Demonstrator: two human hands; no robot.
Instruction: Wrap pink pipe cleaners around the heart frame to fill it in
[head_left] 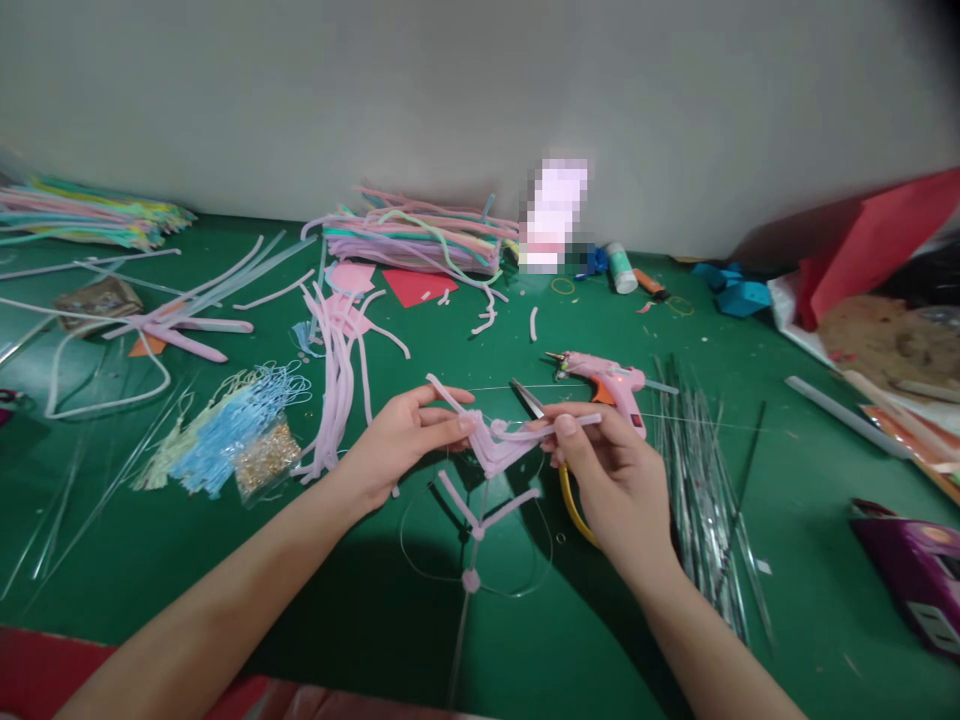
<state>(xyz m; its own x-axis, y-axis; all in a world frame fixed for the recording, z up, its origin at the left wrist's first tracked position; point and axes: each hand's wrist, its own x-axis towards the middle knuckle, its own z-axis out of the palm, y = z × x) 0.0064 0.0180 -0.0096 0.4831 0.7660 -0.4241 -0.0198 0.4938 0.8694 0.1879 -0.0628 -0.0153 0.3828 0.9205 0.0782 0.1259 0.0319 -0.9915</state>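
Between my hands is a pale pink pipe-cleaner shape point(491, 455), bent into layered V folds with loose ends pointing out to both sides. My left hand point(412, 435) pinches its left side between thumb and fingers. My right hand point(611, 480) grips the strip at its right end. Below hangs or lies a thin wire stem point(463, 630) with a pink V-shaped piece point(478, 530), a small pink knob point(470, 580) and clear wire loops. Yellow-handled scissors point(574, 505) lie partly hidden under my right hand, blades toward the far side.
A pink glue gun point(600, 375) lies beyond my right hand, with a bundle of thin wires point(697, 480) beside it. Pink pipe cleaners point(334, 390), blue tassels point(232, 430) and a bag of gold beads point(266, 458) lie left. A purple device point(915, 570) sits far right.
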